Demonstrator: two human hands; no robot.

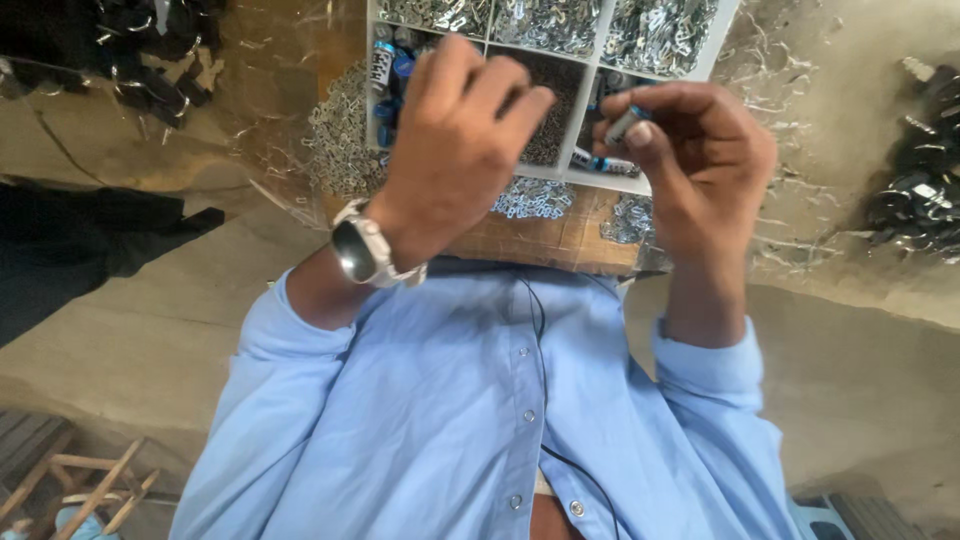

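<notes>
My left hand (465, 130) is curled up, fingers bent in, and I cannot tell if it grips anything. My right hand (690, 150) pinches a small blue and silver battery (625, 122) at its fingertips. Just past the fingers sits a white tray (600, 50) full of tiny metal bits. More batteries (385, 65) lie beside my left fingers.

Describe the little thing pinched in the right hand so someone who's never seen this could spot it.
Start at the white compartment tray on the wooden board. Over its near right corner is the right hand; between thumb and fingers sits a small cylinder, silvery with a blue end. Unlike the similar cylinders lying in the tray, it is lifted clear.
</notes>
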